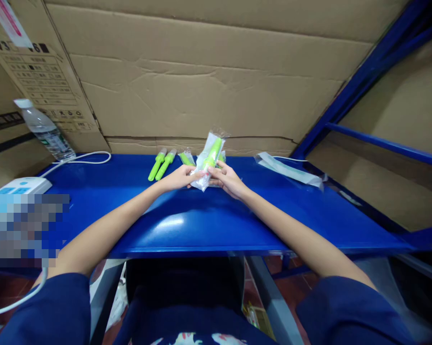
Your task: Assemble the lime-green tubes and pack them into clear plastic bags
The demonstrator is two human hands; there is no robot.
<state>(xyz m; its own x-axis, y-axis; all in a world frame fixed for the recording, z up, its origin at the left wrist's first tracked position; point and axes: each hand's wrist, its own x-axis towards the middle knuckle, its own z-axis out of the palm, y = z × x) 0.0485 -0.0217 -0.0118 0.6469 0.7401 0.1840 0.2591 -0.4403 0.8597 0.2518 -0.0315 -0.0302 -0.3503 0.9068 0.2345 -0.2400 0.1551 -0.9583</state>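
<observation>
Together, a left hand (180,178) and a right hand (227,179) pinched the lower end of a clear bag (209,155) holding a green tool (213,152), raised at the far middle of a blue table (208,220).

Both hands were closed on the bag, which tilted toward 1 o'clock above the tabletop. Two loose green tools (161,164) lay side by side at 10 o'clock from the hands, with another bagged one (186,157) just beyond the left fingers. A flat stack of empty bags (289,170) rested at 3 o'clock. A water bottle (45,129) and a white power strip (21,186) stood well apart at 9 o'clock, below a cardboard wall (208,81).
</observation>
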